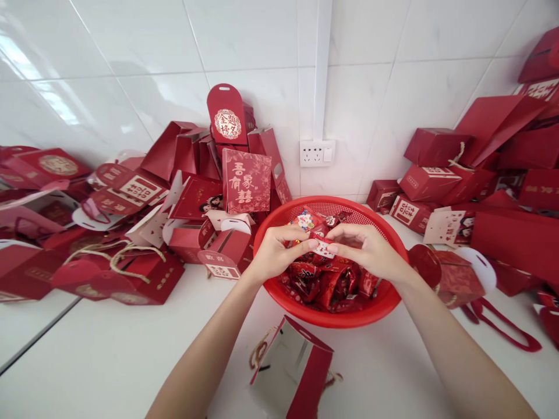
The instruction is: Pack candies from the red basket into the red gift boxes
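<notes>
Above a red plastic basket (pixel 332 317), my left hand (pixel 282 251) and my right hand (pixel 367 251) pinch a small red-and-white packet (pixel 323 247) between thumbs and fingers, one hand on each side of it. Several shiny red wrapped packets (pixel 332 285) fill the basket beneath. Nearer to me, an open red box (pixel 292 369) with a pale interior and twisted cord handles stands on the white table, its front part cut off by the picture's edge.
Many red gift boxes (pixel 131 273) are piled at the left, and more boxes (pixel 441 180) at the right. Upright boxes (pixel 247 180) lean near the tiled wall, which has a white socket (pixel 317 153). A red ribbon handle (pixel 506 331) lies at the right.
</notes>
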`<act>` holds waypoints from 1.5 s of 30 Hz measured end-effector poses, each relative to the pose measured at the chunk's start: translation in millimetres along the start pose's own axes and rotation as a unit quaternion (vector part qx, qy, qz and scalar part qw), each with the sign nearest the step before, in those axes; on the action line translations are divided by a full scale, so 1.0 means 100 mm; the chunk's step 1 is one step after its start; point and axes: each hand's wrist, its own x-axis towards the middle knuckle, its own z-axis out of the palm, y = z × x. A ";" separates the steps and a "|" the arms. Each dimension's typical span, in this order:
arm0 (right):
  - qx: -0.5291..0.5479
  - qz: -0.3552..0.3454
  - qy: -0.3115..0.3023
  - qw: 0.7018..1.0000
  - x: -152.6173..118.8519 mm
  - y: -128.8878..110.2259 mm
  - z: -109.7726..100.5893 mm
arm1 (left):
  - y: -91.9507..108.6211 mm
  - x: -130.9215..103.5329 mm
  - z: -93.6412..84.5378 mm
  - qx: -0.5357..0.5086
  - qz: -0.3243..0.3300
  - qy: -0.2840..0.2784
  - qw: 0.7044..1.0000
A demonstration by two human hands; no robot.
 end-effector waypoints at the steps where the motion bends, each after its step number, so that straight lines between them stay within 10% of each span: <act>1: 0.000 0.002 0.000 1.000 0.00 -0.01 -0.02 | 0.00 -0.01 -0.01 -0.006 0.000 0.004 1.000; 5: -0.032 0.008 0.097 0.995 0.01 0.07 -0.27 | -0.03 -0.03 -0.04 0.001 -0.035 0.011 0.999; 8: -0.159 0.021 0.182 0.970 -0.01 0.25 -0.51 | -0.06 -0.02 -0.04 0.042 -0.052 -0.095 0.993; 12: -0.311 0.084 0.129 0.938 -0.01 0.45 -0.59 | -0.09 0.01 -0.01 0.119 -0.038 -0.230 0.965; 18: -0.323 0.145 -0.028 0.935 0.04 0.46 -0.38 | -0.10 0.01 0.00 0.136 -0.034 -0.223 0.965; 32: -0.120 0.070 0.146 0.979 0.06 0.41 -0.47 | -0.11 0.01 0.00 0.151 -0.037 -0.235 0.959; 38: 0.063 0.000 0.240 0.969 0.02 0.11 -0.24 | -0.10 0.00 0.02 0.140 -0.050 -0.082 0.986; 45: -0.204 -0.222 0.088 0.949 -0.13 -0.21 0.23 | -0.03 0.02 0.11 -0.261 -0.182 0.015 0.948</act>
